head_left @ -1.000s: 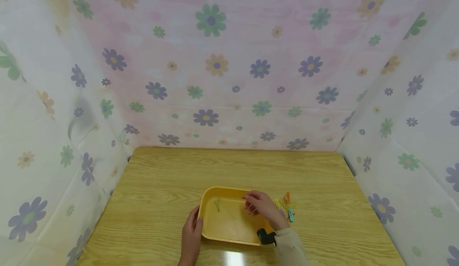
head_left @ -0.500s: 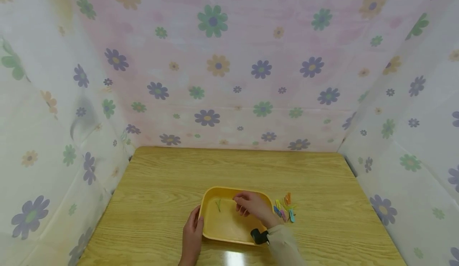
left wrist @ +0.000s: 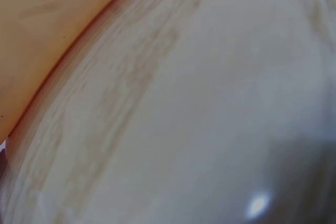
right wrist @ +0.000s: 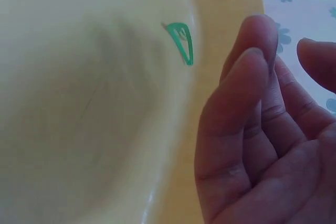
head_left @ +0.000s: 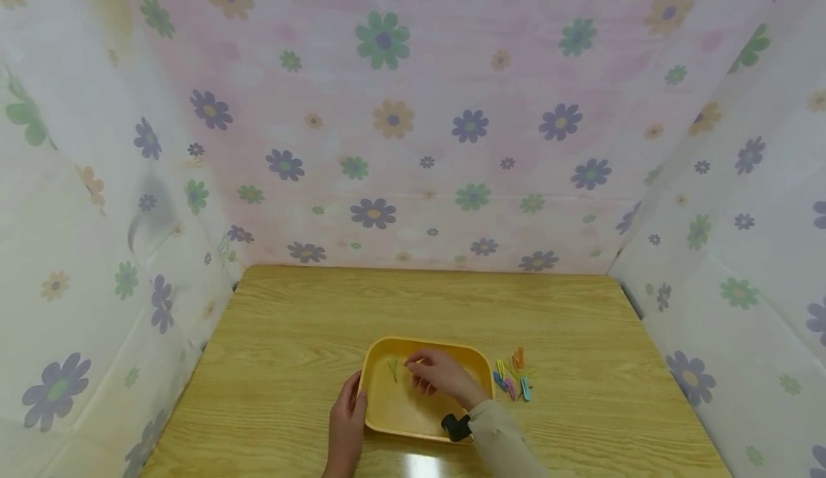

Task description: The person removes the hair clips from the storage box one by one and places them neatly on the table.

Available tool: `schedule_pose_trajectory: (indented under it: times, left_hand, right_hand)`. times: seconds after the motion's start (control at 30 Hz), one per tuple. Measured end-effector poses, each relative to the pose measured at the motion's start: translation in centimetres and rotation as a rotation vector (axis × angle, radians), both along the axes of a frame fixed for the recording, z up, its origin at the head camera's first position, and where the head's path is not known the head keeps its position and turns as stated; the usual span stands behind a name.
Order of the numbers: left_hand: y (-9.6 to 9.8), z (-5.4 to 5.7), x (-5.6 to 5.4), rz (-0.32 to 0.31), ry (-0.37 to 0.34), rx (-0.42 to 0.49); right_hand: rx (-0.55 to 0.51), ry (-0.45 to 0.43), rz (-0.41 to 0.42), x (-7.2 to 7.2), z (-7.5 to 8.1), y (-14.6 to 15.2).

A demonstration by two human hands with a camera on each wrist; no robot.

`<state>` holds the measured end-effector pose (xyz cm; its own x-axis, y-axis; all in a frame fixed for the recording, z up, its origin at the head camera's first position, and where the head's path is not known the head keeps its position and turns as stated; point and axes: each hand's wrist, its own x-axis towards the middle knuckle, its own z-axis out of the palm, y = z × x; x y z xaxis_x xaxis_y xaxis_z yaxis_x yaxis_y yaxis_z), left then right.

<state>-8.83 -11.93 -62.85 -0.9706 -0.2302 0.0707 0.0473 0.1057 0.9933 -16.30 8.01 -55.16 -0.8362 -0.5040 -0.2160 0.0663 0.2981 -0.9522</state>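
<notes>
A yellow plastic tray (head_left: 422, 435) lies near the front of the table. My left hand (head_left: 345, 424) grips its left side, thumb by the rim; only the tray's outer wall (left wrist: 47, 30) and tabletop show in the left wrist view. Inside the tray, toward its left, lies a green snap hair clip (right wrist: 181, 43). My right hand (head_left: 442, 376) hovers over the tray, just right of that clip. In the right wrist view its fingers (right wrist: 226, 129) are loosely bent, the thumb stands apart from them, and nothing shows between.
Right of the tray, several small hair clips lie in a loose group, among them an orange clip (head_left: 518, 358), a pink clip (head_left: 511, 389) and a light blue clip (head_left: 525, 390). Flower-patterned cloth (head_left: 426, 141) encloses the wood-grain table (head_left: 290, 320) on three sides.
My right hand has moved left across the tray, from its right side toward the green hair clip, uncovering more of the clips on the table. The left hand stays at the tray.
</notes>
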Motion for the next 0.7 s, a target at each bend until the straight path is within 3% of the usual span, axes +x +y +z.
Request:
schedule_pose_trajectory:
  times: [0.33,0.4,0.57,0.63,0.7]
  left_hand:
    - [-0.1,0.3,0.0,-0.007,-0.017,0.005]
    - [0.0,1.1,0.2,-0.013,-0.038,0.011]
    - [0.0,0.6,0.2,-0.011,-0.059,0.006]
    - [-0.1,-0.3,0.0,-0.006,-0.039,-0.001]
    - [-0.1,-0.4,0.0,-0.009,-0.028,-0.003]
  right_hand:
    - [0.066,0.048,0.025,-0.6,0.4,-1.8]
    - [0.083,0.069,0.032,-0.6,1.0,-2.3]
    - [0.124,0.084,0.037,-0.8,1.1,-2.8]
    - [0.141,0.079,0.039,-1.1,0.4,-2.7]
    - [0.153,0.076,0.039,-1.2,0.3,-2.7]
